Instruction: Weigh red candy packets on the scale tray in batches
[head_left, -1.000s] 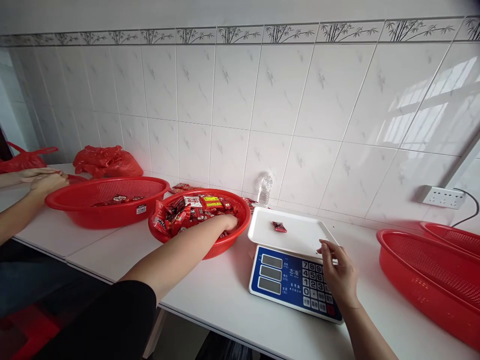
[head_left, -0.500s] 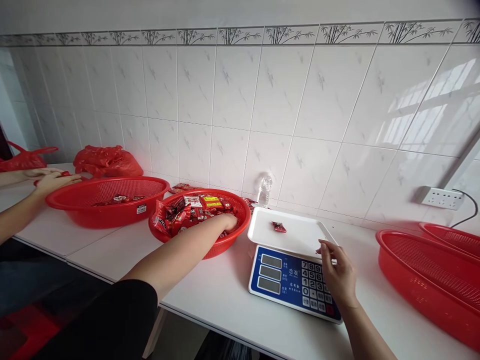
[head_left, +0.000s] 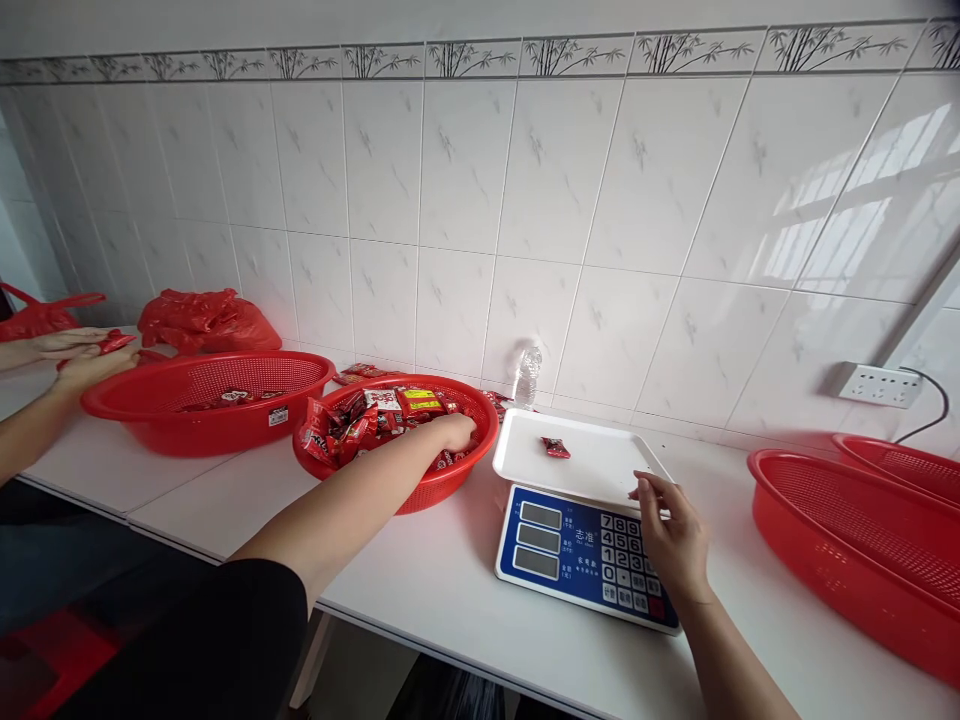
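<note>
My left hand (head_left: 455, 432) is down among red-wrapped packets (head_left: 352, 437) at the right side of a red basket (head_left: 431, 493); its fingertips are hidden, so I cannot tell whether it grips one. Well to its right, my right hand (head_left: 675, 530) is loosely bent and unclenched, nothing seen in it, over the keypad of a blue-and-white scale (head_left: 566, 588), its fingertips at the near right corner of the white tray (head_left: 600, 455); whether they touch it I cannot tell. Between my hands, a lone packet (head_left: 556, 447) lies on that tray, apart from both.

I judge the step in hand to be picking packets from the basket; the next move seems to call for a sure left-hand hold and a clean lift over the rim, my right hand kept off the tray.

Farther out, beyond the lone packet, a clear bottle (head_left: 528, 375) stands upright by the wall. Left of my left hand is a second red basket (head_left: 187, 435), and past it a co-worker's hand (head_left: 86, 368). Right of my right hand, more red baskets (head_left: 832, 560) share the white desk (head_left: 450, 600)
</note>
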